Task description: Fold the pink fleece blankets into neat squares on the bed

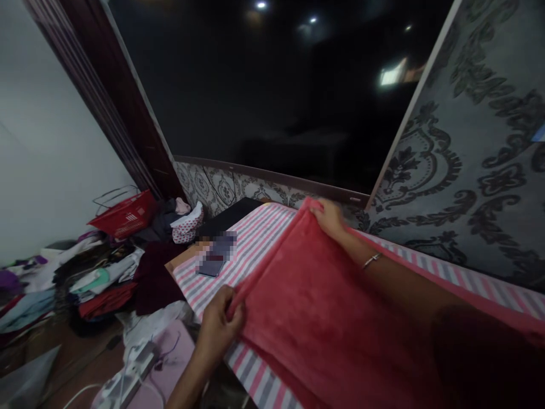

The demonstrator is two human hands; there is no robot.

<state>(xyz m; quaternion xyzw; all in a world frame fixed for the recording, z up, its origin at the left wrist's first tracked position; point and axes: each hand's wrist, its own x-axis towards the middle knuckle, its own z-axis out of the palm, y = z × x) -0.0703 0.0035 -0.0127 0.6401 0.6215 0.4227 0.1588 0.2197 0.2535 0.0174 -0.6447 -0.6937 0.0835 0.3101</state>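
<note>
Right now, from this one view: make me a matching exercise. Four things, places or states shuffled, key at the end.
Things
1. Soft red cloth
2. Red plastic basket with thin handles
3. White power strip
4. Large black flat screen

Places or states
A. On a pink flat surface, low on the picture's left
B. Against the grey patterned wall
C. Held along one edge by the left grip and the right grip
D. Among heaped clothes

Pairs: 1-C, 2-D, 3-A, 4-B
</note>
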